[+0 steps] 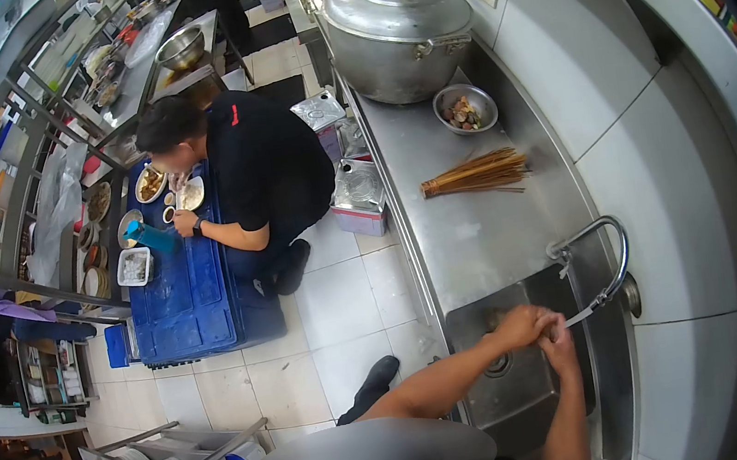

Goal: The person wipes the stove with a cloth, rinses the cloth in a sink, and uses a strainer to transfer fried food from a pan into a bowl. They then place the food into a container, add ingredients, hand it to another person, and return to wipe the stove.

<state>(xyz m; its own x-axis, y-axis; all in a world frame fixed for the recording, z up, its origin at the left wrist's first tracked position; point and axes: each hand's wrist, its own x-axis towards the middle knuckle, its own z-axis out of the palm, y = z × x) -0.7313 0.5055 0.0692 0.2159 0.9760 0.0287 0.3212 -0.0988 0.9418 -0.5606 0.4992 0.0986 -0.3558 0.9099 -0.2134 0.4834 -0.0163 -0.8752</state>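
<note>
Over the steel sink basin (519, 396), my left hand (527, 325) and my right hand (560, 352) meet with their fingers curled in against each other. Whatever lies between the fingers is hidden. A curved chrome faucet (622, 257) arches in from the right. From its end a whitish strip (580, 317), water or a pale nozzle, reaches down to my fingertips. Part of the drain (498, 365) shows below my left forearm.
On the steel counter (473, 244) lie a bundle of thin sticks (473, 175), a metal bowl of scraps (465, 110) and a large lidded pot (398, 31). Left, a person (262, 160) crouches by a blue container (185, 319) bearing dishes. Tins (358, 189) stand beside the counter.
</note>
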